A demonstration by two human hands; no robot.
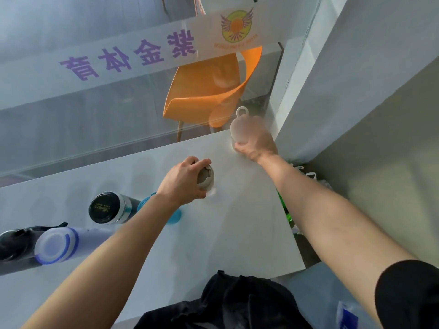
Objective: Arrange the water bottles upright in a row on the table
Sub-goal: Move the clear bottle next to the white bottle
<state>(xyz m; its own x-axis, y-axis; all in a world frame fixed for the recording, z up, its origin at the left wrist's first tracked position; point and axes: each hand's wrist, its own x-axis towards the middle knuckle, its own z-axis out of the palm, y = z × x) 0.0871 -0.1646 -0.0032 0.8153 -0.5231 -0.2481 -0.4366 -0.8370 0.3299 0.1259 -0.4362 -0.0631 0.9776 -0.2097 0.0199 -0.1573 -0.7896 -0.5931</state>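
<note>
On the table [232, 222], both hands grip upright bottles: left hand [183, 179], right hand [257, 142]

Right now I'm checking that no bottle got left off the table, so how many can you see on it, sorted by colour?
Beige or off-white: 2, the looped-lid bottle in the right hand and the beige bottle under the left hand
Black: 2
Translucent blue-ringed: 1
Teal: 1, mostly hidden
Total: 6
</note>
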